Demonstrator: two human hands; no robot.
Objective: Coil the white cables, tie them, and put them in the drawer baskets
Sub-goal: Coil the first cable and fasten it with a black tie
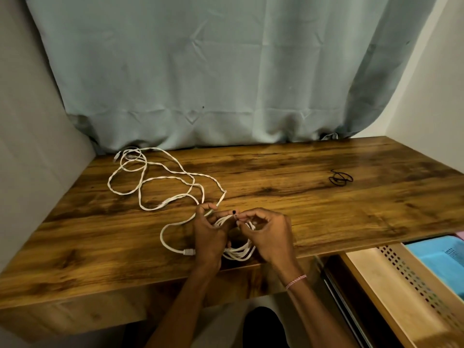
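Gripping the white cable coil (237,249) at the desk's (326,212) near edge, left hand (209,237) and right hand (267,234) should keep loops even, drawing slack from the loose cable (155,187) behind.

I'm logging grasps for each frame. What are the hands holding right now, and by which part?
Both hold the coiled white cable: left hand grips the coil's left side, right hand pinches its top strands.

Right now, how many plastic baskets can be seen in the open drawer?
2 in part: a beige perforated plastic basket nearest the hands, a blue plastic basket to its right. A pink edge behind may be another.
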